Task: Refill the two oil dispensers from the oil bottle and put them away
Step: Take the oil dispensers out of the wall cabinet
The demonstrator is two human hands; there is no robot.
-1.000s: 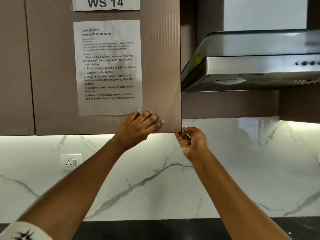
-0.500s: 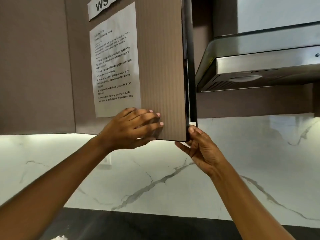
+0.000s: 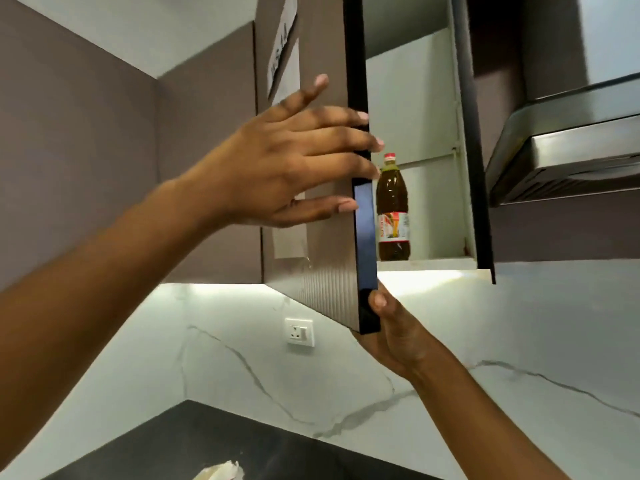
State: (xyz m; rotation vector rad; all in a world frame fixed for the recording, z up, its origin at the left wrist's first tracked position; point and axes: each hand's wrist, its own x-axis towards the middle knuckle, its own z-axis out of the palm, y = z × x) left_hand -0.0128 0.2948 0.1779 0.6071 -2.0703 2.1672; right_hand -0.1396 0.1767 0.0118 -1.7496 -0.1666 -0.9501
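A cabinet door [image 3: 329, 296] is pictured faced in matt, finely ribbed brown panelling and edged in glossy black, with white paper sheets [image 3: 289, 242] stuck to it. Inside, an oil bottle [image 3: 393, 209] of clear, glossy plastic is shown. It is flanked by a brushed-metal hood [image 3: 571, 150] above a polished, grey-veined white stone-look wall [image 3: 519, 323].

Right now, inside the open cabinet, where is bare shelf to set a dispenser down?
Bare shelf lies right of the oil bottle, up to the cabinet's right wall. Left of the bottle, the door hides the shelf.
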